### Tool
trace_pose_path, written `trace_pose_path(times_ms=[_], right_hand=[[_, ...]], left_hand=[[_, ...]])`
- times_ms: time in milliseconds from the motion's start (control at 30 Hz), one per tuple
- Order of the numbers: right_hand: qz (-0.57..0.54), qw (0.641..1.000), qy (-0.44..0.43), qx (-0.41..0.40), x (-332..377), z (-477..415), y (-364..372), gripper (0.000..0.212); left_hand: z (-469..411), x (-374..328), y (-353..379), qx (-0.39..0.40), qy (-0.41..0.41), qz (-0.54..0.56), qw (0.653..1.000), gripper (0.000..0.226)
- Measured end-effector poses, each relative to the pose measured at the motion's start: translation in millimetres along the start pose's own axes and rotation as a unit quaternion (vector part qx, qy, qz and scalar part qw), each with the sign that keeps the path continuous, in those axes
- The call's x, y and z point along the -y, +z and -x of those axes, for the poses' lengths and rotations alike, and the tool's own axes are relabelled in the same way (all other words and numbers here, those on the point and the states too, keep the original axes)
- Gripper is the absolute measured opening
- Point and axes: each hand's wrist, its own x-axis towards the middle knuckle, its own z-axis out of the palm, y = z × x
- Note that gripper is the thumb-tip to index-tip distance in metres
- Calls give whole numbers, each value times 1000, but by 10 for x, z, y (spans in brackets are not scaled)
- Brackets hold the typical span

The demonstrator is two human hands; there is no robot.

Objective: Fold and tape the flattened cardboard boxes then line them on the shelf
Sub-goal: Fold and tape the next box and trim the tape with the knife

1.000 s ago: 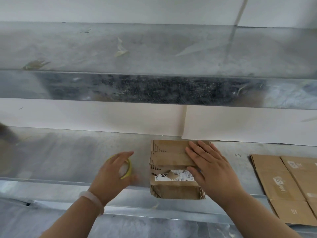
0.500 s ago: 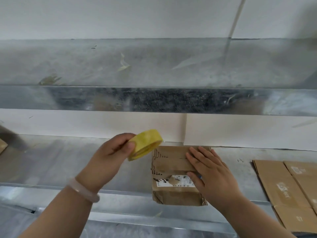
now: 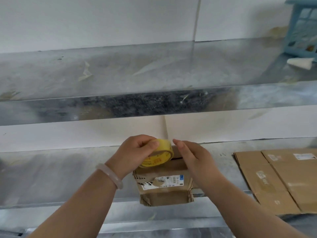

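Folded cardboard box [image 3: 164,188], front edge of lower shelf [image 3: 60,177], overhanging.
Left hand [image 3: 135,152] grips yellow tape roll [image 3: 159,156] above the box's rear; right hand [image 3: 193,157] beside the roll, fingers straight and together, contact with the tape unclear. Flattened boxes [image 3: 274,177] lie at the shelf's right end.

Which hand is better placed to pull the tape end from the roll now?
Right. The left hand grips the roll above the box, so it is busy. The right hand holds nothing, and it is open right beside the roll.
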Motion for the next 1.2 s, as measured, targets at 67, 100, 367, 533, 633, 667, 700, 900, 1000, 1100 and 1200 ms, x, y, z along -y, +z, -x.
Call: trace_pose_path(times_ms=[67, 100, 367, 533, 633, 667, 700, 900, 1000, 1100, 1200], right_hand=[[18, 1000, 2, 8, 122, -35, -46, 27], [37, 999, 8, 13, 157, -53, -58, 25], [76, 995, 56, -13, 213, -97, -93, 18], [183, 983, 1, -19, 257, -71, -114, 17], [196, 980, -17, -6, 250, -75, -103, 17], [178, 984, -12, -3, 245, -83, -104, 16], [152, 988, -3, -1, 245, -86, -105, 16], [-104, 988, 116, 18, 149, -108, -74, 21], [-282, 942, 179, 26, 163, -50, -28, 21], [-308, 938, 159, 1, 156, -19, 24, 21], [-189, 977, 96, -38, 155, 27, 32, 18]], left_hand=[[-7, -33, 38, 2, 9, -19, 1000, 17], [-5, -43, 51, 6, 16, -28, 999, 17], [34, -59, 128, 13, 21, -73, 997, 17], [50, -52, 137, 4, 23, -72, 997, 14], [57, -48, 124, 2, 27, -71, 997, 16], [59, -48, 119, 4, 30, -72, 997, 16], [61, -47, 114, 5, 33, -73, 997, 17], [70, -32, 120, 4, 31, -70, 997, 16], [80, -29, 126, 4, 34, -72, 997, 15], [83, -22, 125, 2, 35, -70, 997, 14], [80, -18, 125, -2, 37, -67, 997, 15]])
